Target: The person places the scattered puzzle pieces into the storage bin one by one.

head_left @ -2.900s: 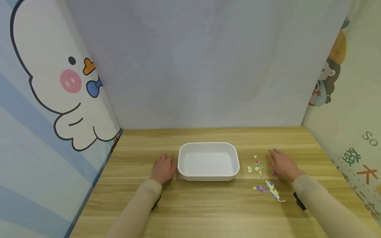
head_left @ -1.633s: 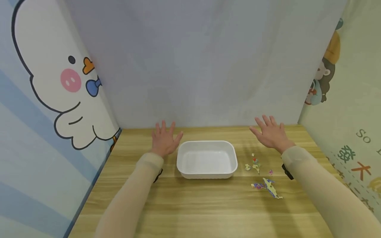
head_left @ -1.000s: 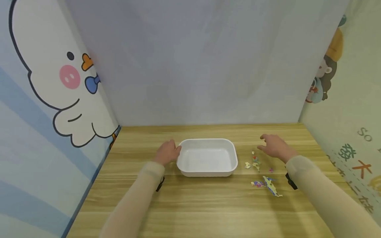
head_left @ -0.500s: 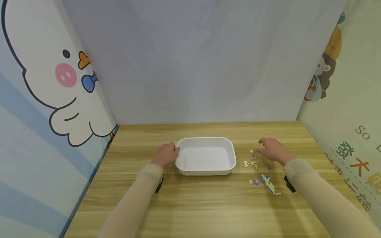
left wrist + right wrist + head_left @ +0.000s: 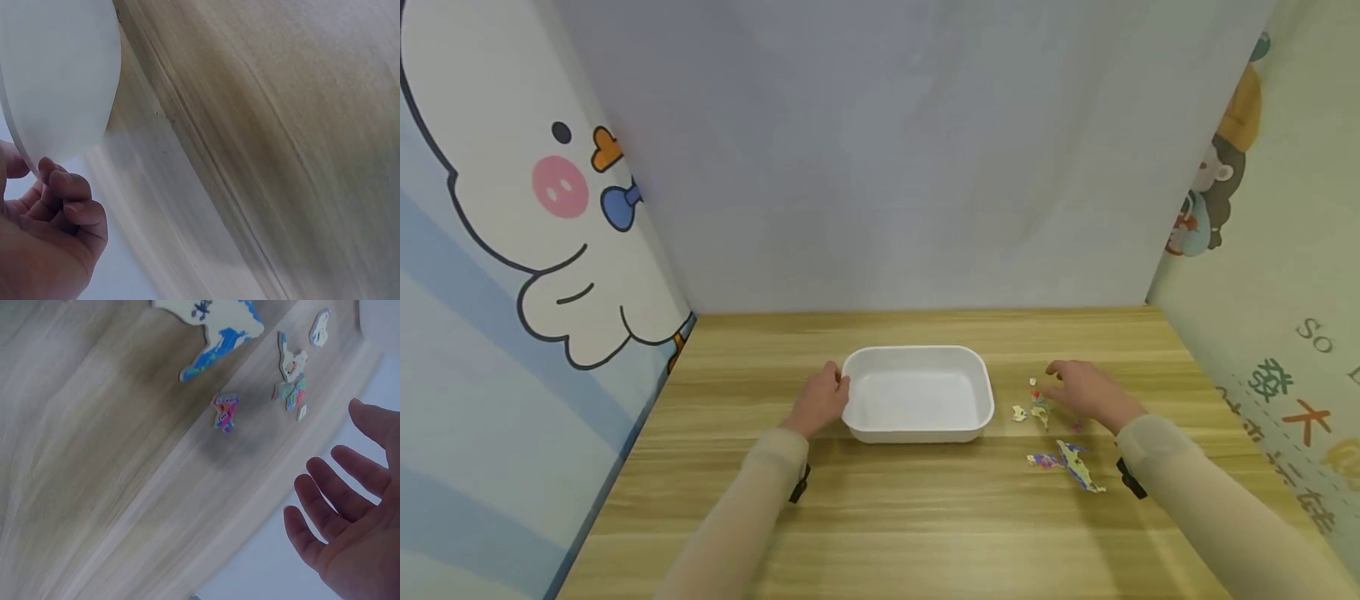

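Note:
My left hand [image 5: 818, 402] is at the left end of a white rectangular tray [image 5: 917, 436]. In the left wrist view its thumb and curled fingers pinch the tray's rim. My right hand [image 5: 1088, 390] hovers over the table right of the tray, holding nothing. Its fingers are loosely bent and spread in the right wrist view. Below it lie several flat, irregular printed pieces resembling map puzzle pieces. A long cream-and-blue piece [image 5: 1077, 467] is nearest me, with a purple-and-red piece [image 5: 1043, 460] beside it. A small pink piece [image 5: 225, 412] is partly covered by the hand in the head view.
The tray stands on a wood-grain table [image 5: 887, 533]. A pale curtain [image 5: 895, 167] hangs along its back edge. Printed cloths flank it, one with a white cartoon duck [image 5: 497, 108] on the left. Small cream pieces [image 5: 1018, 413] lie close to the tray's right end.
Both hands first lifted with fingers spread, then came down. The left moved onto the tray's left rim and took hold of it. The right lowered over the pieces. The tray and pieces stayed put.

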Tool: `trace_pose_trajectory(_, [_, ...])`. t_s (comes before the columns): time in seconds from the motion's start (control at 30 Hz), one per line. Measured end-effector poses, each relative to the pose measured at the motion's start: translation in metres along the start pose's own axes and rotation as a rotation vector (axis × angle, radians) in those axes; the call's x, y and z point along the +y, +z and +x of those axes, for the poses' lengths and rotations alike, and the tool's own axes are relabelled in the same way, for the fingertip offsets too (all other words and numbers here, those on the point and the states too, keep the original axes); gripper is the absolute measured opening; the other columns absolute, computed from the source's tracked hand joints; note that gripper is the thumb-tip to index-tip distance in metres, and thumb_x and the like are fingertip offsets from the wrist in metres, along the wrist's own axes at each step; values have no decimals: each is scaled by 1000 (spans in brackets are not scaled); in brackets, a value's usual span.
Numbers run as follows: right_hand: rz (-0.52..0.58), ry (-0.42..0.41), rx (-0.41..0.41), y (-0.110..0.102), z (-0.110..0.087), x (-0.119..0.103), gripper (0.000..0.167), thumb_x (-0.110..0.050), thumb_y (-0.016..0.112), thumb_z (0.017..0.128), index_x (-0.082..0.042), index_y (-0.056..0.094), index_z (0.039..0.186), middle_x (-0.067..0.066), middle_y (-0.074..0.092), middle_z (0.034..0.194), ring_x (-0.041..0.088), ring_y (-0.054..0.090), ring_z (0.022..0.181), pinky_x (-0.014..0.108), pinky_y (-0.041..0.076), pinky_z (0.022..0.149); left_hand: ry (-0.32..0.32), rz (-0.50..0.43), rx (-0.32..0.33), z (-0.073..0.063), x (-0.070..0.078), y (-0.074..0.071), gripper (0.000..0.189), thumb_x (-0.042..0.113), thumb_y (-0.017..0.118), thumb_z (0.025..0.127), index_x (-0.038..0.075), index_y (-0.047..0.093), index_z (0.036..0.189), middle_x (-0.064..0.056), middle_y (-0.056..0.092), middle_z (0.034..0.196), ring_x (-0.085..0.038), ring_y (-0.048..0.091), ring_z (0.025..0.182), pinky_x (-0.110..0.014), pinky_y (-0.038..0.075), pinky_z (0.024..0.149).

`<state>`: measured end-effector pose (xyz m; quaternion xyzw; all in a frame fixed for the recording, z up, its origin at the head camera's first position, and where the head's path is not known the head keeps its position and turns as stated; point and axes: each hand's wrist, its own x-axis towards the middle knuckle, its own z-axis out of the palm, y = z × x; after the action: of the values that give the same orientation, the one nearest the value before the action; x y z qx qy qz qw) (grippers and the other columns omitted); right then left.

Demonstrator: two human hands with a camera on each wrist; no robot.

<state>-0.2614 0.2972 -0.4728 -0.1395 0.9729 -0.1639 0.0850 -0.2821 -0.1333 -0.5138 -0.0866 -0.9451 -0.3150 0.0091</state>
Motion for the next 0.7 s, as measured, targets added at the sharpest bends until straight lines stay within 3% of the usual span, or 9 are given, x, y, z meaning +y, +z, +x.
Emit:
trace_pose_trajectory(0.17, [45, -8, 4, 9, 0, -3, 42, -19, 66, 90, 11, 55, 119, 32, 56, 114, 35, 62, 85, 45, 51, 72, -27, 4, 4, -2, 0, 0, 19, 20, 46, 99, 2, 52, 98, -8, 55, 75, -20, 55, 64, -32, 45, 55])
trace_pose_trajectory(0.3, [50, 5, 10, 18, -2, 0, 29, -14, 68, 85, 7, 62, 105, 24, 60, 103, 25, 60, 71, 40, 51, 63, -24, 18, -6, -2, 0, 0, 20, 21, 44, 100, 2, 51, 99, -8, 55, 75, -20, 55, 64, -32, 45, 55])
trace_pose_trajectory(0.47, [-1, -49, 38, 25, -2, 1, 17, -11, 74, 78, 0, 65, 88, 8, 62, 84, 26, 58, 77, 45, 48, 72, -20, 39, -15, -3, -3, 3, 21, 22, 42, 101, 3, 50, 98, -6, 54, 75, -19, 53, 63, -32, 44, 54])
trace_pose_trajectory(0.7, [55, -17, 21, 22, -6, 3, 13, -7, 68, 80, 2, 64, 89, 9, 60, 85, 28, 57, 79, 47, 48, 72, -8, 43, 1, -6, -2, 4, 22, 22, 39, 102, 3, 49, 100, -6, 53, 73, -19, 52, 61, -33, 43, 53])
